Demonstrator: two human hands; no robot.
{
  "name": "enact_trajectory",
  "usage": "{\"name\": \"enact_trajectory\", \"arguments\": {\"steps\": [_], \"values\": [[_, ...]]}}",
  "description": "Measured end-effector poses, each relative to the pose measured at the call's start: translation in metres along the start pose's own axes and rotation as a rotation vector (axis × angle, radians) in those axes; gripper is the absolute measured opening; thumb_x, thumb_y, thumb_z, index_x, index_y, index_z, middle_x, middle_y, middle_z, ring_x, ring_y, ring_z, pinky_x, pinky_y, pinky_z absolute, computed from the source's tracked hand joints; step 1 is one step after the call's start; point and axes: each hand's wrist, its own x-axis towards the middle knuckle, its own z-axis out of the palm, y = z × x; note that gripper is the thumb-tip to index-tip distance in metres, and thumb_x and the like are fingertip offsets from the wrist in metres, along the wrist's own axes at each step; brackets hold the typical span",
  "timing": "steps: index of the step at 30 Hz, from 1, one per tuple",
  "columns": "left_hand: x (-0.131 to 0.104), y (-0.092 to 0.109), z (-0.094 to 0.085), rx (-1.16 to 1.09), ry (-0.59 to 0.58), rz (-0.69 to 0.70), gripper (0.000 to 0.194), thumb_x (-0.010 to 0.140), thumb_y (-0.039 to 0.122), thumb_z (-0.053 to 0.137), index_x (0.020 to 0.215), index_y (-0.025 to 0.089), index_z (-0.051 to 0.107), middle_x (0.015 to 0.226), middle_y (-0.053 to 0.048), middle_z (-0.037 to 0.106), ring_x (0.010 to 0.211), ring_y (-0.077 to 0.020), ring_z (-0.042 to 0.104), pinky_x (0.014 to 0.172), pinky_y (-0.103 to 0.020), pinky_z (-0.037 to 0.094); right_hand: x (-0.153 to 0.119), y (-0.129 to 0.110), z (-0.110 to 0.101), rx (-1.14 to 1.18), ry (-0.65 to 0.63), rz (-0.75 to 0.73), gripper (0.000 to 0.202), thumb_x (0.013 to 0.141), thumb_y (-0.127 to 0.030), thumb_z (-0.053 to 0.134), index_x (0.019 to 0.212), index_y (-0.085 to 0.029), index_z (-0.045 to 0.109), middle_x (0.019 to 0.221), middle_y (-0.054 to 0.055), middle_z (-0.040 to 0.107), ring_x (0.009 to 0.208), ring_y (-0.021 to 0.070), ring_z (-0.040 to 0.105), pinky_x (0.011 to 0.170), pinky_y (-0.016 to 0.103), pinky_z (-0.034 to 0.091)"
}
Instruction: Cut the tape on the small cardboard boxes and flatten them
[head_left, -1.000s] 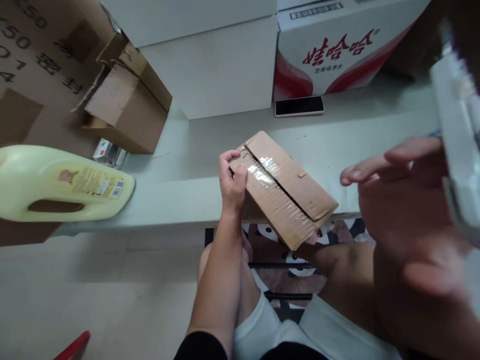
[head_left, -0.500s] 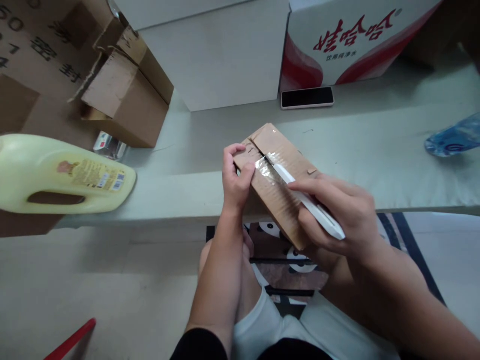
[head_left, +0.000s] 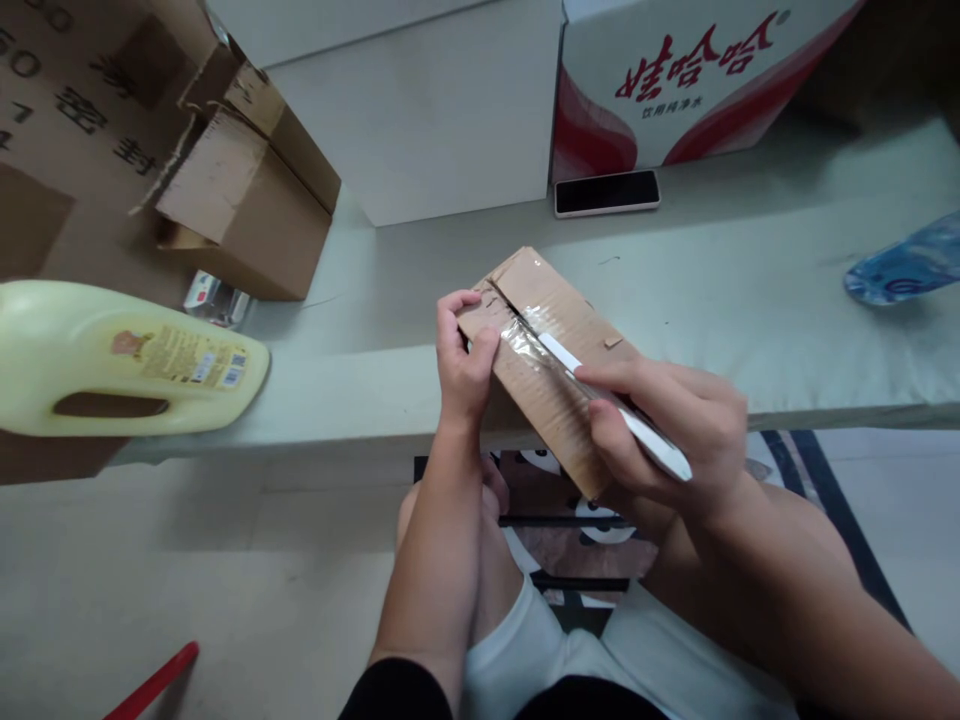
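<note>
A brown cardboard box [head_left: 555, 410] is tilted at the front edge of the cloth-covered table, with clear tape [head_left: 527, 342] across its top seam. My left hand [head_left: 466, 350] grips the box's upper left corner, thumb on top and fingers curled round the side. In my right hand [head_left: 667, 425] is a white utility knife [head_left: 637, 425], held like a pen. Its tip points at the taped seam, where a dark slit shows. I cannot make out the blade or how deep it sits.
A yellow jug [head_left: 135, 360] lies at the left, near an opened carton [head_left: 255, 210]. Behind are a white box [head_left: 442, 120] and a red-and-white carton [head_left: 675, 90], with a phone [head_left: 607, 193] before it. A blue plastic bottle [head_left: 904, 262] lies at the right.
The knife has shifted slightly along the seam, its tip drawn a little toward me. My left hand keeps its hold on the box. The whole view has moved slightly.
</note>
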Motion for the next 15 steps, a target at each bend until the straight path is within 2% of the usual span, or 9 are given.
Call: {"name": "enact_trajectory", "arguments": {"steps": [6,10,15], "values": [[0.0003,-0.0006,-0.0001,0.014,0.003,0.004,0.032,0.077,0.035,0.061,0.107,0.027,0.052,0.106,-0.005,0.055,0.098,-0.0215,0.054,0.093,-0.038,0.045,-0.0019,0.001,0.0005,-0.023,-0.015,-0.011,0.014,0.085,-0.013,0.058,0.095,-0.021,0.064,0.064,-0.002,0.061,0.052,0.0099,0.053,0.049,0.025,0.041],[-0.0003,0.0,-0.0004,0.025,0.0,0.01,0.032,0.079,0.036,0.062,0.108,0.027,0.052,0.107,-0.005,0.055,0.099,-0.0219,0.054,0.094,-0.038,0.045,-0.0013,0.0023,0.0014,-0.048,-0.047,-0.021,0.013,0.085,-0.015,0.058,0.094,-0.02,0.065,0.066,-0.002,0.064,0.052,0.0095,0.056,0.05,0.024,0.041],[-0.001,0.0019,-0.0006,0.003,-0.012,-0.009,0.031,0.079,0.032,0.06,0.108,0.027,0.052,0.108,-0.005,0.054,0.099,-0.0216,0.054,0.096,-0.039,0.044,-0.0005,0.0021,0.0046,-0.081,-0.076,0.045,0.013,0.085,-0.017,0.059,0.096,-0.02,0.066,0.074,-0.001,0.07,0.058,0.0106,0.062,0.053,0.024,0.043]]}}
